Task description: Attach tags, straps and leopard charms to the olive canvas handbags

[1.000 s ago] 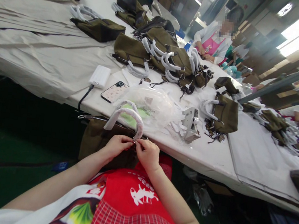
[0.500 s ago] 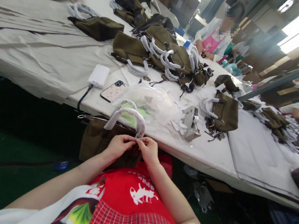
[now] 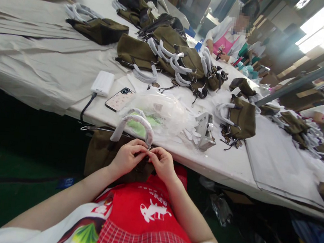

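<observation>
An olive-green handbag [image 3: 99,153] hangs at the table's front edge, close against my red apron. Its arched handle [image 3: 131,119] is wrapped in whitish film and stands up over the edge. My left hand [image 3: 129,157] pinches with thumb and forefinger at the handle's lower right end. Right beside it, fingertips almost meeting, my right hand [image 3: 162,164] pinches at the same spot. A tiny shiny metal bit shows between the fingertips; its exact shape is too small to tell. Both hands partly cover the bag's right side.
Behind the handle lie a clear plastic bag [image 3: 166,108], a phone [image 3: 119,99] and a white power bank [image 3: 103,83] with a cable. A grey metal device [image 3: 206,131] stands to the right. More olive handbags [image 3: 136,51] are heaped farther back. A co-worker in a pink apron [image 3: 223,44] works across the table.
The view has shifted slightly, so the table's things sit a little farther left. Both hands keep pinching at the handle's end, with only small finger shifts.
</observation>
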Action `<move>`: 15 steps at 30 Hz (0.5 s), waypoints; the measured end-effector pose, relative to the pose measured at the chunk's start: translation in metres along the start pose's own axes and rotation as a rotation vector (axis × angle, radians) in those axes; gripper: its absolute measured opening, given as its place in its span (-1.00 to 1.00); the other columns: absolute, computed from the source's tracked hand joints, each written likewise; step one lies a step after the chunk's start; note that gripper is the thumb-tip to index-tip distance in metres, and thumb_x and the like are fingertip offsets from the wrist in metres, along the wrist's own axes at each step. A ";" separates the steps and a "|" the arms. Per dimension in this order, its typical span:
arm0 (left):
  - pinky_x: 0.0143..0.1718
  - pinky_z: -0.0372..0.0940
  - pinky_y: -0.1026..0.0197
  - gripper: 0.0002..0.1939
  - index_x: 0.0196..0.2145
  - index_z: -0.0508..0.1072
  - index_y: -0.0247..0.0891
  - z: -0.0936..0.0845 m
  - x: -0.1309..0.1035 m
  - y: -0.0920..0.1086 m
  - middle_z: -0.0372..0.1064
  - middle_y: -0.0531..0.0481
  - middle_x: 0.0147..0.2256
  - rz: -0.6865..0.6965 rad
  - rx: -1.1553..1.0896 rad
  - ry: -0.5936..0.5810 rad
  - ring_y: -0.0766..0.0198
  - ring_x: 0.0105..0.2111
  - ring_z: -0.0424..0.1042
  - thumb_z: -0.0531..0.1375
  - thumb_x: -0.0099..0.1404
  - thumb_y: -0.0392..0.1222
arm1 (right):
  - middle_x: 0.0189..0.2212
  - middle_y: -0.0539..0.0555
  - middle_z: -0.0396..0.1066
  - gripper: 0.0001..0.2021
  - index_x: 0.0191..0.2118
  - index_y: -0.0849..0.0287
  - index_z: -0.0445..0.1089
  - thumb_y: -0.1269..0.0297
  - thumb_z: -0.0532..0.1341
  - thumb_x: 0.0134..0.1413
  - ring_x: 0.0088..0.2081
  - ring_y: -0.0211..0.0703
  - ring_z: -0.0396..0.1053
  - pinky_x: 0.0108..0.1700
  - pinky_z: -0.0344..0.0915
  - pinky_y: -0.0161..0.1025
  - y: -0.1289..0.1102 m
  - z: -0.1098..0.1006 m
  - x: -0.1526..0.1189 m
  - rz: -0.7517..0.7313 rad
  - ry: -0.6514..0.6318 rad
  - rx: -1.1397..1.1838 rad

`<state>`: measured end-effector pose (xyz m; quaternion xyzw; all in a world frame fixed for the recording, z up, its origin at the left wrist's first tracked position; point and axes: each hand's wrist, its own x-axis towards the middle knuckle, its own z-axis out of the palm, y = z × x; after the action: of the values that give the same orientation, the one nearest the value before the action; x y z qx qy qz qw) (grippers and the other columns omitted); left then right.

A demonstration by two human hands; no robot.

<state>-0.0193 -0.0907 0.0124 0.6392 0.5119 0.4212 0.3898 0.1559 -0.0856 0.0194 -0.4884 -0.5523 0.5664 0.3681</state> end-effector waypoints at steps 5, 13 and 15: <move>-0.27 0.44 0.19 -0.64 -0.32 0.55 -0.30 -0.003 0.007 -0.001 0.54 -0.08 -0.37 -0.364 -0.423 -0.092 0.18 -0.37 0.50 0.33 0.10 0.07 | -0.24 0.10 0.51 -0.74 -0.18 0.18 0.33 0.16 0.31 0.09 -0.25 -0.15 0.51 -0.32 0.37 -0.34 -0.005 -0.019 -0.009 0.055 -0.143 0.147; -0.37 0.42 0.34 -0.63 -0.39 0.51 -0.31 -0.012 0.010 0.028 0.51 -0.02 -0.46 -0.390 -0.516 -0.164 0.29 -0.44 0.48 0.40 0.07 0.07 | -0.22 0.10 0.55 -0.71 -0.03 0.17 0.45 0.15 0.08 0.34 -0.24 -0.15 0.54 -0.29 0.47 -0.29 -0.011 -0.030 -0.019 -0.067 -0.196 -0.236; -0.36 0.40 0.34 -0.68 -0.37 0.56 -0.30 -0.013 0.010 0.029 0.51 -0.02 -0.43 -0.322 -0.440 -0.233 0.31 -0.44 0.46 0.35 0.14 0.05 | -0.19 0.06 0.55 -0.77 -0.04 0.14 0.47 0.24 0.11 0.34 -0.20 -0.17 0.53 -0.17 0.47 -0.27 -0.011 -0.031 -0.018 -0.150 -0.186 -0.350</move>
<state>-0.0206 -0.0844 0.0449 0.4939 0.4547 0.3788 0.6370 0.1887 -0.0935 0.0351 -0.4480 -0.7086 0.4758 0.2662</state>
